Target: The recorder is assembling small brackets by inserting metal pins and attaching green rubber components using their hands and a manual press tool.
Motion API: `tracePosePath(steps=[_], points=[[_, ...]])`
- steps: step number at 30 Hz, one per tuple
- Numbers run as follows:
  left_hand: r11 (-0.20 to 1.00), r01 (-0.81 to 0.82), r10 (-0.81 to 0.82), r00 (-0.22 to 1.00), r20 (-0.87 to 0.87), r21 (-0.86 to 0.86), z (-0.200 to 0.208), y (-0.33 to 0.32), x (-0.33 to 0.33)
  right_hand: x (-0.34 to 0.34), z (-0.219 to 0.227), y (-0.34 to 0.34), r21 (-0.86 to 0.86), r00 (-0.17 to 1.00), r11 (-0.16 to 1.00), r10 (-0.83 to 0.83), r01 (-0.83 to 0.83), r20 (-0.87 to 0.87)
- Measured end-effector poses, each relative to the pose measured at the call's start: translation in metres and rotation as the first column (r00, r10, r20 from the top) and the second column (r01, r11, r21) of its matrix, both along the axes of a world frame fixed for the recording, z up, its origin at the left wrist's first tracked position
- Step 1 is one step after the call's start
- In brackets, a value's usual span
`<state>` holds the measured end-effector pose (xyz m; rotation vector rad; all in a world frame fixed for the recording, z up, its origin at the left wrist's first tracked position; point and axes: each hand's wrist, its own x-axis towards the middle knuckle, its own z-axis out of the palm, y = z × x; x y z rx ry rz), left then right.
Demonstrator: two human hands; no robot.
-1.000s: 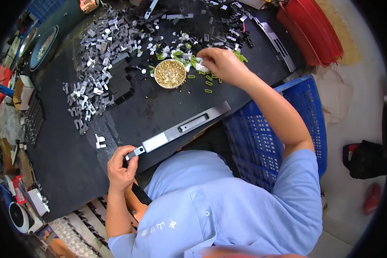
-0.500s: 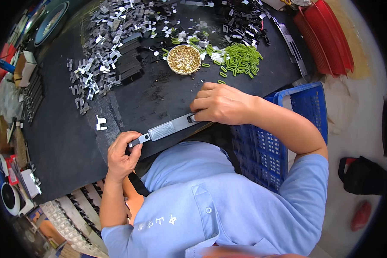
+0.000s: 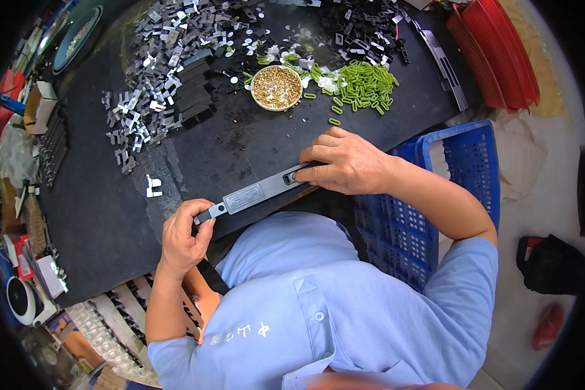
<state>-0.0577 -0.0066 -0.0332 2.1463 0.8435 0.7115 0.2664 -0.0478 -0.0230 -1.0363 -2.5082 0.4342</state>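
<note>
My left hand [image 3: 187, 235] pinches the narrow dark end of a long grey metal bar [image 3: 246, 196] between thumb and fingers. The bar slants over the table's near edge, its right end higher in the picture. It has a round hole near the left end, a pale patch along its middle and a dark oblong slot toward the right. Beside that slot, my right hand [image 3: 352, 162] is closed on the bar's right end, thumb below and fingers above. That hand covers the bar's tip. Whether a small part is also between its fingers is hidden.
On the black table [image 3: 91, 221] stand a round dish [image 3: 276, 109] of small brass pieces and a pile of green oblong rings [image 3: 369, 91]. Metal brackets [image 3: 151, 97] heap up at far left. A blue crate [image 3: 396, 240] and red baskets [image 3: 491, 58] flank the right side.
My right hand has shifted slightly right and its fingers have changed position, uncovering more of the bar's slot. The left hand keeps its hold on the other end.
</note>
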Motion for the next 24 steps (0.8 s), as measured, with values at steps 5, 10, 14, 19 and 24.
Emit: tracePosePath(steps=[5, 10, 14, 19, 24], points=[[0.960, -0.129, 0.127, 0.992, -0.024, -0.249, 0.005, -0.005, -0.001, -0.001, -0.012, -0.006, 0.026, 0.992, 0.998, -0.061, 0.064, -0.113], [0.888, -0.001, 0.100, 0.977, 0.191, -0.461, 0.007, 0.003, 0.005, -0.002, -0.018, -0.011, 0.097, 0.980, 0.987, -0.108, 0.126, -0.170], [0.917, 0.038, 0.055, 0.974, 0.220, -0.397, 0.014, 0.009, 0.006, -0.001, -0.019, -0.010, 0.125, 0.970, 0.981, -0.121, 0.149, -0.211], [0.988, 0.048, -0.039, 0.997, 0.069, -0.145, 0.018, 0.010, 0.003, -0.003, -0.019, -0.011, 0.144, 0.972, 0.979, -0.115, 0.146, -0.204], [0.969, -0.009, 0.016, 0.999, 0.029, -0.247, 0.023, 0.008, 0.000, -0.003, -0.019, -0.012, 0.156, 0.973, 0.980, -0.086, 0.121, -0.214]])
